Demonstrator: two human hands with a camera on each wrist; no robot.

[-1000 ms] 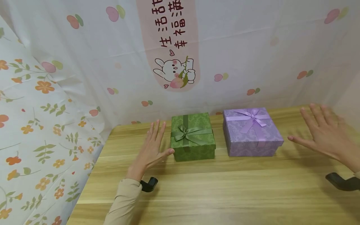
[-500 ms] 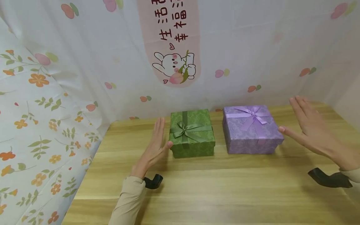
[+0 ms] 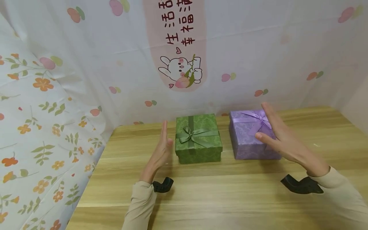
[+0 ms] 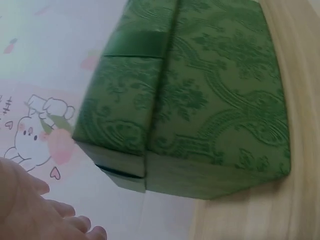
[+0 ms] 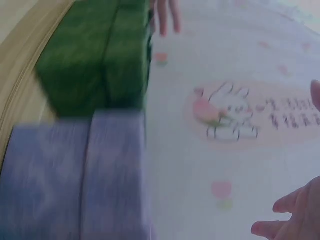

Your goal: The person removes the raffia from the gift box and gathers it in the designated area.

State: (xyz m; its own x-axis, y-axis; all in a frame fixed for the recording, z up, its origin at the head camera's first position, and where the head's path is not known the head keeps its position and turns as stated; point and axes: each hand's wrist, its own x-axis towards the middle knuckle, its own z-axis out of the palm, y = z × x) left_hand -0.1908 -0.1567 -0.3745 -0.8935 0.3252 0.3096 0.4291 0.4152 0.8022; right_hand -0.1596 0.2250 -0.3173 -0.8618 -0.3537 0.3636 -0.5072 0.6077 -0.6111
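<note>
A green gift box [image 3: 198,155] with a green ribbon bow stands toward the back of the wooden table. To its right is a purple gift box [image 3: 244,150] with a lilac bow, its right part hidden behind my right hand [image 3: 284,139]. That hand's fingers are straight and it holds nothing. My left hand [image 3: 159,151] is held edge-on just left of the green box, fingers extended, with nothing in it. In the left wrist view the green box [image 4: 215,90] fills the middle, with the fingers at lower left. Both boxes have their lids on.
The wooden table [image 3: 201,198] runs up to a white printed curtain [image 3: 230,48] behind the boxes. A floral cloth [image 3: 51,134] hangs along the left side. Black curved pieces sit at both wrists. A narrow gap separates the two boxes.
My right hand has moved left, from beside the purple box to in front of its right part. My left hand has turned edge-on next to the green box. The boxes have stayed in place.
</note>
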